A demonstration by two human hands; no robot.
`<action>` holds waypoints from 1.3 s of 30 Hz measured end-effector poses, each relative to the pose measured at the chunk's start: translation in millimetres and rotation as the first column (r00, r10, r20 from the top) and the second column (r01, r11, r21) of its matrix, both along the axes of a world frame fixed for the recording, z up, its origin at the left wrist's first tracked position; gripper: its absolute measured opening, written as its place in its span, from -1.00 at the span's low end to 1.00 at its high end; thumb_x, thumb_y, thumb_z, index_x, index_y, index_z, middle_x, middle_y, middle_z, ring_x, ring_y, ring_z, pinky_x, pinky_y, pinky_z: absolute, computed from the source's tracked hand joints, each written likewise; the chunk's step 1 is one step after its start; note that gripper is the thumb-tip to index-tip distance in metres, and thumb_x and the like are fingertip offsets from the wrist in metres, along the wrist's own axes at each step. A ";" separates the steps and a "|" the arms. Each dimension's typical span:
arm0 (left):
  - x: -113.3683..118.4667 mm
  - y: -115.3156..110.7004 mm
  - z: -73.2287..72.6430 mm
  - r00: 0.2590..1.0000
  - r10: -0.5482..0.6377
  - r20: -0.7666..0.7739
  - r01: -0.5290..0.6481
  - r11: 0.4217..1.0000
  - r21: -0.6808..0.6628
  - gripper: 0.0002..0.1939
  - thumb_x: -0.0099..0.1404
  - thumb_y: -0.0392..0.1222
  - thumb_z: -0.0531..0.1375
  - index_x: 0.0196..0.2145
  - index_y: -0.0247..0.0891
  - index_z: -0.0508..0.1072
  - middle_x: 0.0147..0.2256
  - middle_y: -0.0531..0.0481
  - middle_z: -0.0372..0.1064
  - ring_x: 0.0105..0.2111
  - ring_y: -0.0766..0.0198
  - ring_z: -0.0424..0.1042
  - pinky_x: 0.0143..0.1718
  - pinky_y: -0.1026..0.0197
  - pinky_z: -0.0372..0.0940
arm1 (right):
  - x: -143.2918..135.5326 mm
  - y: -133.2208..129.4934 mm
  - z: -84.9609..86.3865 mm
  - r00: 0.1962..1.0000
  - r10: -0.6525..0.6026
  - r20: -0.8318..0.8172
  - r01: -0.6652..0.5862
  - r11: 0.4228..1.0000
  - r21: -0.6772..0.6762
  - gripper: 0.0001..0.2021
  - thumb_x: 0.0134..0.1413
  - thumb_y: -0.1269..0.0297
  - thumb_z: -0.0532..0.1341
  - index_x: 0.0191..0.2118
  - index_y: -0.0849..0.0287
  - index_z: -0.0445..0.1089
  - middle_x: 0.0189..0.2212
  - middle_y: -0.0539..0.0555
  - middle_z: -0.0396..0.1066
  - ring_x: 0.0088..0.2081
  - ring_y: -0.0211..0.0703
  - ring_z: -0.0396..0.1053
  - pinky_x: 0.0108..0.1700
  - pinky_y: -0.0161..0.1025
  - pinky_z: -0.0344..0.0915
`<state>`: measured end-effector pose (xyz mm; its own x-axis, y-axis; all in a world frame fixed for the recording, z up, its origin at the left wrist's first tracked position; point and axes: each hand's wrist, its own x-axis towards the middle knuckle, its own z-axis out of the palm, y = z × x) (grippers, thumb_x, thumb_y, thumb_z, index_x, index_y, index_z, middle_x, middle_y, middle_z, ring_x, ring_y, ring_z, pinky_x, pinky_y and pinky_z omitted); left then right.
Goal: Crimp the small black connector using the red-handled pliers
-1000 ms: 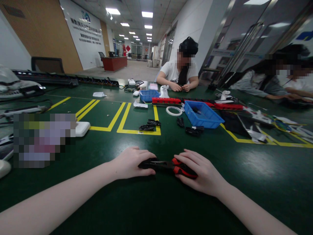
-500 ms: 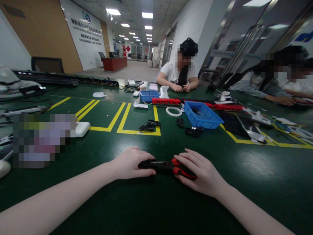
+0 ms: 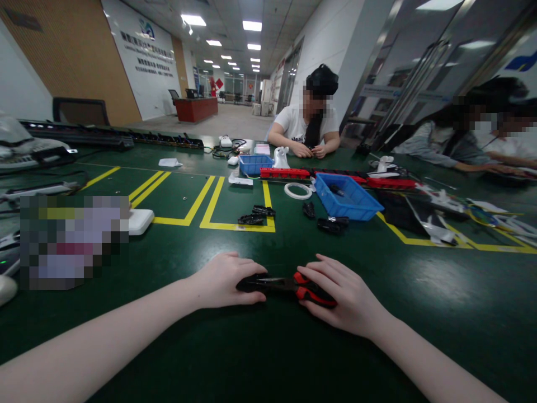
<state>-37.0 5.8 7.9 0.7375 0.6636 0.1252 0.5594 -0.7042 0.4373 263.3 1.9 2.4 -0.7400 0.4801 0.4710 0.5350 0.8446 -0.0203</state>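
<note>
My right hand [image 3: 335,288] is closed around the red-and-black handles of a pair of long-nosed pliers [image 3: 312,292], which lies low over the green table. The pliers' jaws point left and reach a small black part [image 3: 250,282]. That part sits between the thumb and fingers of my left hand [image 3: 229,280], which is closed on it. Its exact kind is hidden by the fingers. Beyond my hands, similar black parts lie in two groups, one pair [image 3: 255,215] inside a yellow-taped rectangle and others [image 3: 331,224] beside the blue bin.
A blue bin [image 3: 356,204] with a black piece inside stands ahead right, near a white ring [image 3: 298,191]. Red strips [image 3: 285,173] run across behind it. A white box [image 3: 141,221] lies left. One person [image 3: 308,126] works opposite; other people sit at the right.
Almost nothing has changed. Both hands, the pliers and the black part hold nearly the same position.
</note>
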 end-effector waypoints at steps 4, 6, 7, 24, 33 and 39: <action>-0.7 -0.3 -2.2 1.000 0.001 0.002 -0.001 1.000 0.021 -0.63 0.35 -0.01 0.24 0.04 -0.20 0.42 -0.14 0.00 0.53 -0.30 0.23 0.47 -0.24 0.19 0.27 | -0.6 0.2 0.7 1.000 0.005 0.006 -0.005 1.000 -0.001 -0.56 0.16 0.20 0.26 0.13 0.18 0.34 -0.08 0.19 0.52 -0.06 0.00 0.51 0.13 0.11 0.42; -0.7 -0.4 -2.6 1.000 0.000 -0.001 0.000 1.000 0.030 -0.63 0.35 -0.01 0.24 0.04 -0.20 0.42 -0.14 0.00 0.53 -0.30 0.23 0.48 -0.24 0.19 0.27 | -1.1 0.4 0.7 1.000 0.005 0.008 -0.005 1.000 0.006 -0.56 0.17 0.19 0.25 0.14 0.19 0.33 -0.08 0.19 0.51 -0.05 0.00 0.50 0.13 0.10 0.42; -0.5 -0.4 -2.6 1.000 0.001 -0.005 -0.001 0.999 0.034 -0.63 0.35 -0.01 0.24 0.04 -0.20 0.42 -0.14 0.00 0.53 -0.30 0.22 0.48 -0.24 0.19 0.27 | -1.4 0.4 0.6 1.000 0.006 0.008 -0.006 1.000 0.010 -0.57 0.17 0.19 0.25 0.13 0.19 0.33 -0.08 0.19 0.51 -0.05 -0.01 0.50 0.13 0.10 0.43; 0.8 0.3 0.5 1.000 0.000 -0.013 0.000 1.000 0.001 -0.63 0.37 0.04 0.22 0.04 -0.19 0.43 -0.15 0.00 0.54 -0.29 0.20 0.49 -0.23 0.17 0.27 | -1.5 1.1 0.7 1.000 0.008 -0.005 -0.008 1.000 -0.012 -0.54 0.13 0.20 0.28 0.14 0.15 0.35 -0.09 0.17 0.52 -0.07 -0.01 0.51 0.14 0.13 0.41; 0.2 1.2 0.1 1.000 0.014 -0.012 -0.015 1.000 -0.026 -0.62 0.39 0.06 0.18 0.05 -0.19 0.43 -0.12 -0.01 0.54 -0.27 0.19 0.49 -0.24 0.17 0.27 | -2.2 0.3 1.5 1.000 0.000 -0.009 0.000 1.000 0.020 -0.56 0.15 0.23 0.27 0.15 0.18 0.35 -0.08 0.19 0.51 -0.06 0.00 0.50 0.14 0.13 0.41; 0.3 2.3 -0.1 1.000 0.009 -0.001 -0.009 1.000 -0.029 -0.61 0.39 0.06 0.18 0.06 -0.19 0.43 -0.12 -0.04 0.54 -0.27 0.18 0.50 -0.21 0.17 0.27 | -2.3 0.4 1.2 1.000 0.002 -0.028 0.000 0.999 0.054 -0.51 0.13 0.24 0.28 0.19 0.13 0.33 -0.09 0.17 0.51 -0.07 0.00 0.50 0.14 0.13 0.41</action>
<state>-36.7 8.0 7.8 0.7315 0.6736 0.1052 0.5662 -0.6861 0.4568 261.0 2.3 3.6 -0.7265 0.4529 0.5169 0.5342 0.8453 0.0102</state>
